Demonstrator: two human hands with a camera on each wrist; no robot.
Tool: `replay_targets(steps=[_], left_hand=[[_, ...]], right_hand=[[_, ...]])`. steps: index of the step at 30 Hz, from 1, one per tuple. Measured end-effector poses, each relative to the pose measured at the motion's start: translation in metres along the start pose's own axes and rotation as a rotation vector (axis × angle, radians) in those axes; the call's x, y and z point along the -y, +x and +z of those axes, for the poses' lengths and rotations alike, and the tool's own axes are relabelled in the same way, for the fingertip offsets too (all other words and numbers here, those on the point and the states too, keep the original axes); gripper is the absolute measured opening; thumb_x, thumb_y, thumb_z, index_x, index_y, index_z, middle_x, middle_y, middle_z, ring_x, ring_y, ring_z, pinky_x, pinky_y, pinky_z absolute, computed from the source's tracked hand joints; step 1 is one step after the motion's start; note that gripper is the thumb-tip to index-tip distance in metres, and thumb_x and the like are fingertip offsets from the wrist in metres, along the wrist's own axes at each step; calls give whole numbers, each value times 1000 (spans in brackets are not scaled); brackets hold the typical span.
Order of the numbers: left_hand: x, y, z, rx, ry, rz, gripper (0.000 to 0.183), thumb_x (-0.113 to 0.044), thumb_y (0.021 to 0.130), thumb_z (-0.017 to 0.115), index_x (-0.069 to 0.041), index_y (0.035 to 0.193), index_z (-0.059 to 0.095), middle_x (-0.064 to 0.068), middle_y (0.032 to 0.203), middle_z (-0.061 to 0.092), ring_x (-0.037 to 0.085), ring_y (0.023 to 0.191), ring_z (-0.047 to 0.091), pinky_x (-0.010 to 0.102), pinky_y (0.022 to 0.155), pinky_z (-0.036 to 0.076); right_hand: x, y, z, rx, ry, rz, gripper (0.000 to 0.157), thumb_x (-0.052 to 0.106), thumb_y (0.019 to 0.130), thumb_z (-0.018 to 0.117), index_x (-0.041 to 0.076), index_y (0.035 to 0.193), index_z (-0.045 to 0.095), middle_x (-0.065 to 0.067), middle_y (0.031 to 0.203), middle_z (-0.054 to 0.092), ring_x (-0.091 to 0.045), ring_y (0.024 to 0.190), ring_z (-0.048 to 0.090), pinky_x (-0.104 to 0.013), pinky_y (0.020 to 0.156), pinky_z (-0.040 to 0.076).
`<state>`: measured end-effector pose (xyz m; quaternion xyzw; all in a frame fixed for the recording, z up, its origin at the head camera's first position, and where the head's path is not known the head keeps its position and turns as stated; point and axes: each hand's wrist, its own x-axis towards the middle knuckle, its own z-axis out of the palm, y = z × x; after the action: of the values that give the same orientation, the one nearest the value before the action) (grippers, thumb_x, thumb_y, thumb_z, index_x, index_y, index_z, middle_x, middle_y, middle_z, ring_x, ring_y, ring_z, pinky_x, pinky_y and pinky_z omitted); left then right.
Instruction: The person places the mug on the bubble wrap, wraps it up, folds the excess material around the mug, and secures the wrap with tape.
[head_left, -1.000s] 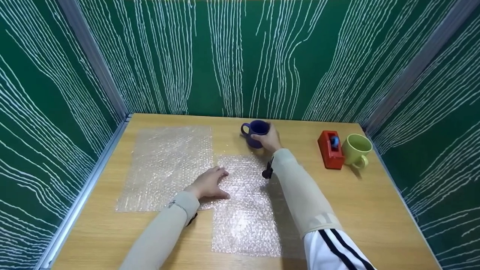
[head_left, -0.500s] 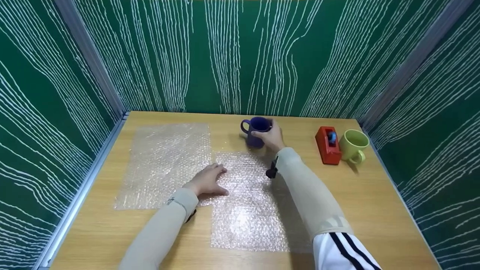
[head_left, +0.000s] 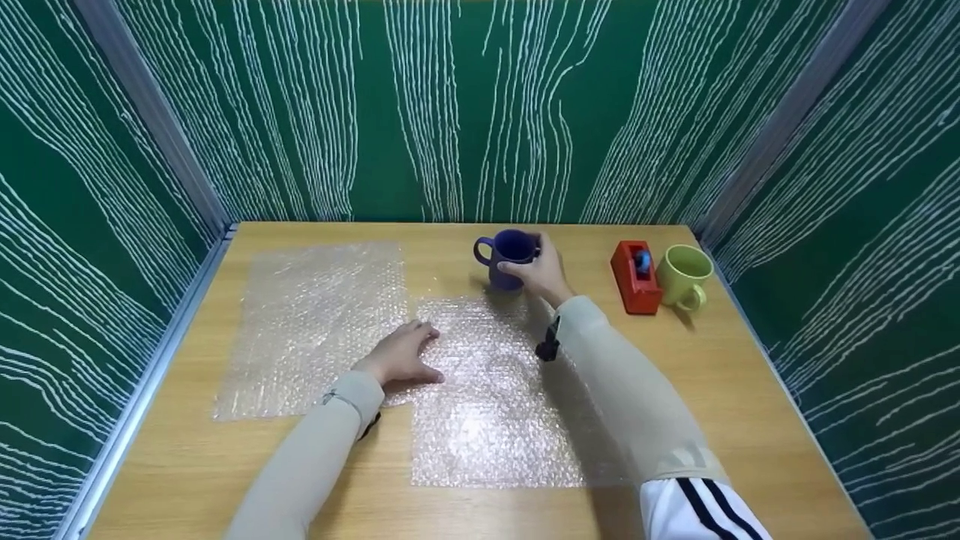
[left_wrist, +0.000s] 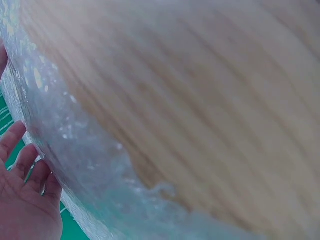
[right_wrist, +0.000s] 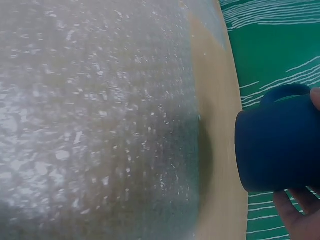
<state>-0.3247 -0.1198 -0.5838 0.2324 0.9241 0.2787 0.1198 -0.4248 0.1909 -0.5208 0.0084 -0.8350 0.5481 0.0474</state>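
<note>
Quite near the table's far edge [head_left: 442, 232], the right hand [head_left: 547, 274] grips a blue mug [head_left: 500, 258], left hand [head_left: 400, 356] spread.

Mug [right_wrist: 280, 145] cut off (right wrist view), tabletop [left_wrist: 210, 110] blurred — left wrist view

1 violet-blue mug [head_left: 510, 251] is showing plain colour all over, looking darker and bluer in the right wrist view. The yellow-green mug [head_left: 682, 279] is keeping to that single light shade, and the tape dispenser [head_left: 637, 286] is gleaming red around a blue roll [head_left: 643, 261]. 2 bubble wrap sheets [head_left: 480, 420] are glinting clear and silvery, speckled white. The table [head_left: 720, 405] is displaying streaked tan wood grain. The walls [head_left: 367, 150] are carrying wavy white lines on dark green. The white sleeve [head_left: 667, 514] is bearing black stripes.
</note>
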Motion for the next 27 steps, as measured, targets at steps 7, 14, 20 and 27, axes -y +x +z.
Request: replay_targets(steps=[7,14,20,27], left_hand=[[1,0,2,19,14,-32,92,-47,79,95,-13,155,56,15,164,50,39,154,46,54,130,39],[3,-2,1,13,18,-6,92,-46,80,95,-9,154,56,18,161,52,41,152,48,53,129,40],[3,0,-1,8,29,3,92,-45,79,96,-8,153,57,16,150,58,39,144,54,51,126,43],[3,1,2,16,31,19,90,-45,79,95,-9,152,58,16,150,58,39,144,54,52,126,44]], right_hand=[[0,-16,-4,-13,-15,-38,76,18,84,94,4,146,53,-19,147,61,-36,140,57,-52,124,46],[2,-29,-9,-6,-34,-97,79,15,81,95,-1,146,53,-23,144,62,-38,137,57,-52,123,45],[6,-41,-15,33,-15,-108,77,14,82,94,1,146,53,-22,145,61,-38,138,57,-55,121,47],[4,-55,-21,96,4,-131,79,10,80,95,0,147,53,-23,146,61,-39,139,57,-55,121,47]])
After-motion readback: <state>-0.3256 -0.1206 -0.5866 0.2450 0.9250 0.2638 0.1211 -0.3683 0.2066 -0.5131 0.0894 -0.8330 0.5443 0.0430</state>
